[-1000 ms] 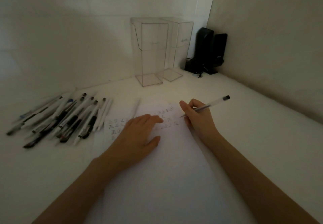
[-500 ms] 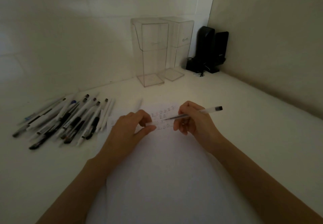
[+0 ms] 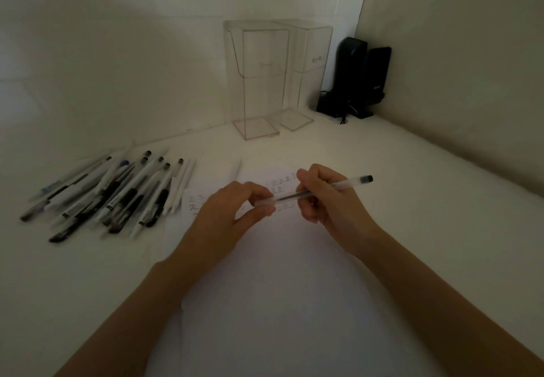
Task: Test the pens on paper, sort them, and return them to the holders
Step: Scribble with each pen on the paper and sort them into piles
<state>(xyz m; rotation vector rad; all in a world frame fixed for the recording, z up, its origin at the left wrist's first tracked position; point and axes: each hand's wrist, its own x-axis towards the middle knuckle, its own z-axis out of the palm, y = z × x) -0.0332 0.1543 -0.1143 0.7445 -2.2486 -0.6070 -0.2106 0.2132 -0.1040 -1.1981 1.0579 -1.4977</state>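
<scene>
left hand (image 3: 232,212) | right hand (image 3: 326,200) | forearms (image 3: 147,303) bare to frame edge

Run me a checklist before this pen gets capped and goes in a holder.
1. Right hand grips the pen: ok.
2. Left hand pinches the cap at the pen's tip: ok.
3. Cap fully seated: cannot tell.
4. Test marks on the paper: ok.
5. Left holder and right holder upright, no pens inside: ok.
6. Which holder this pen belongs in: cannot tell.

White paper (image 3: 265,303), clear holders (image 3: 259,82), black speakers (image 3: 356,76)
</scene>
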